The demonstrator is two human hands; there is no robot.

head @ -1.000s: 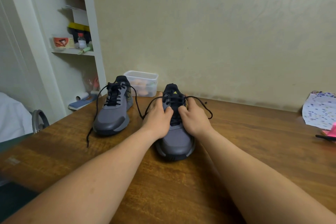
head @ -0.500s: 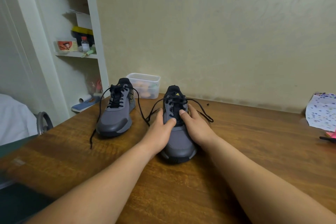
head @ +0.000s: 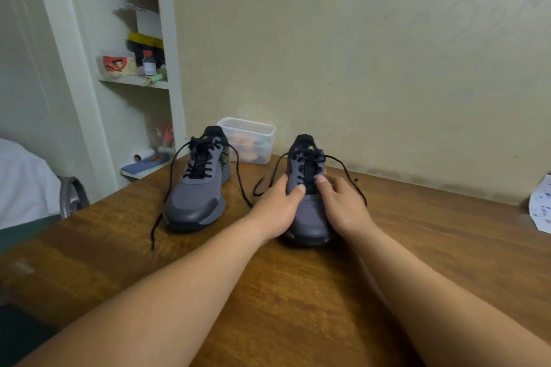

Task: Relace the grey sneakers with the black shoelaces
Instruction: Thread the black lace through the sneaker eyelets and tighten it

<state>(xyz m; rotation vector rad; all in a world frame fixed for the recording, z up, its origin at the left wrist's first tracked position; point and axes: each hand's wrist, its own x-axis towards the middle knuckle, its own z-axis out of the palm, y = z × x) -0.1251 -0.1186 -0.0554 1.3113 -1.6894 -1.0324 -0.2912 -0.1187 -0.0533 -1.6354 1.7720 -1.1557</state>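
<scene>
**A:** Entry one, furthest left of the clear tub (head: 247, 140)?

**B:** White bedding (head: 24, 182), well left of the tub, beyond the edge of the surface. Then a white shelf unit (head: 134, 82), left of the tub and higher. It holds a small bottle (head: 148, 64) and other oddments too blurred to list.

**A:** Task items?

**B:** First grey sneaker (head: 196, 197): upright on the brown wooden surface (head: 432, 232), just left of the tub and in front of it, toe toward the camera. First black lace (head: 201, 158): threaded through the eyelets, untied, loose ends trailing down onto the surface on either side.

**A:** And its pair?

**B:** Second grey sneaker (head: 310, 225): just right of the tub and in front of it, upright, toe toward the camera. Second black lace (head: 307, 162): threaded, untied, ends looping out to both sides.

**A:** Hands?

**B:** Left hand (head: 275, 211): on the tub-side flank of the second grey sneaker, fingers (head: 296, 191) wrapped round the upper, thumb laid across the top by the lowest lace row. Right hand (head: 343, 207): on the flank away from the tub, also curled round the upper, thumb at the same row. The two thumbs nearly meet. I cannot tell whether either one pinches the lace itself.

**A:** Last entry?

**B:** Spotted white paper (head: 541, 202), far right of the tub, on the surface near the wall.
</scene>
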